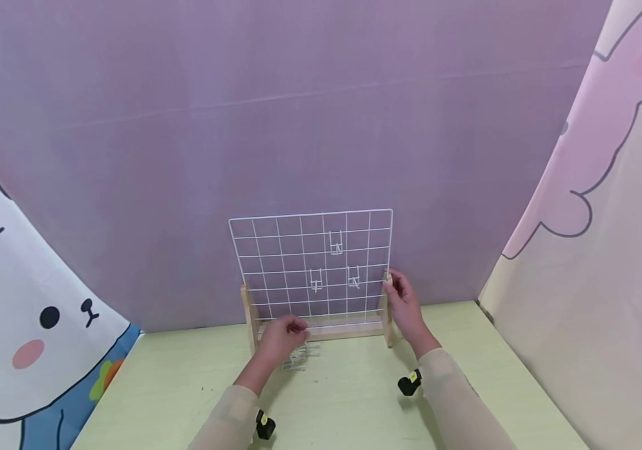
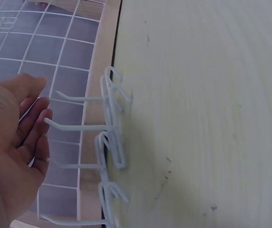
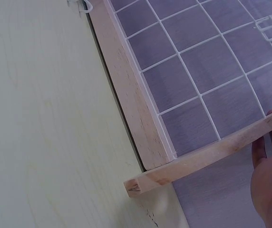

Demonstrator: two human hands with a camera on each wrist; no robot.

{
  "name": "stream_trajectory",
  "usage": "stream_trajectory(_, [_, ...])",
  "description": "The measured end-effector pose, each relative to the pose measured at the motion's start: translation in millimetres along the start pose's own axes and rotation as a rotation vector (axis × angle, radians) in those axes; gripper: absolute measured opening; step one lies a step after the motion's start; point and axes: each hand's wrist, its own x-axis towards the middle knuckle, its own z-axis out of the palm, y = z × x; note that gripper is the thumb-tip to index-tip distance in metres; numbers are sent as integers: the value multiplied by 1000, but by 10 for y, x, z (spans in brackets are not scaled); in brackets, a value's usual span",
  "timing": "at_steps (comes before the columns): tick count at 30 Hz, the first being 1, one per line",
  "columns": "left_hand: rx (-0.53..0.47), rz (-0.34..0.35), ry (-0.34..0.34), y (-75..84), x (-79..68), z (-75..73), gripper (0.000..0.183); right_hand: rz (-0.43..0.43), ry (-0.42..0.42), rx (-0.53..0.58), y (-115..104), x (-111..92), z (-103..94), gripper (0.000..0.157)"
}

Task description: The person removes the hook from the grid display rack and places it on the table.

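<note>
A white wire grid panel [image 1: 309, 215] stands upright in a wooden stand [image 1: 349, 333]. Three white wire hooks [image 1: 336, 249] hang on its right half. My right hand [image 1: 405, 306] grips the top of the stand's right post [image 3: 202, 157], with fingers partly hidden behind the wood. Near the base's left part is my left hand [image 1: 281, 340], fingers loosely bent and holding nothing. Right by its fingertips, several loose white hooks [image 2: 108, 128] lie on the table in front of the base, their prongs pointing toward the hand in the left wrist view.
The pale yellow-green table [image 1: 343, 400] carries the stand near its back edge. A purple cloth backdrop [image 1: 321, 125] hangs close behind the panel. Cartoon-printed cloths flank the table at left [image 1: 45, 369] and right [image 1: 591, 300].
</note>
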Motion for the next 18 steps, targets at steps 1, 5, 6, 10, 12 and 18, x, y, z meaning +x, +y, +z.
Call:
stream_trajectory(1, [-2,-2,11,22,5,-3,12,-5,-2,-5,-5,-4,1,46])
stream_trajectory(5, [-1,5,55,105,34,-9,8,8,-7,-4,-34,4,-7,45])
stream_trajectory(6, [-5,6,64,125,44,-9,8,13,-8,-1,-34,6,-11,45])
stream_trajectory(10, [-24,39,103,202,85,-10,13,15,-3,0,88,54,-25,45])
stream_trajectory(12, [-42,57,122,242,104,-13,18,10,5,-1,184,81,-28,45])
stream_trajectory(18, [-84,111,191,345,137,-15,29,-12,27,-34,347,116,-39,43])
